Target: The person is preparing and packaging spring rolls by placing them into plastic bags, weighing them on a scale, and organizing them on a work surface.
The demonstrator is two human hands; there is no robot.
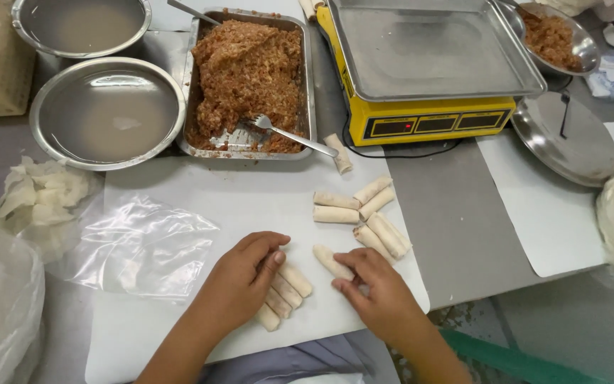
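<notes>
On the white board (179,185), the left hand (239,281) lay curled over a row of rolls (286,288) at the near edge, and the right hand (378,291) pinched a single roll (330,260) beside it. It seemed wise to keep fingers light, so wrappers did not tear. Farther on the board lay the loose pile of rolls (364,213), and beyond its far edge stood the filling tray (250,78).

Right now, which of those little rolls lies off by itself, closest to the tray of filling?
The single roll beside the fork's handle tip, just below the filling tray. The others lie in a loose cluster mid-sheet or under the hands.
</notes>
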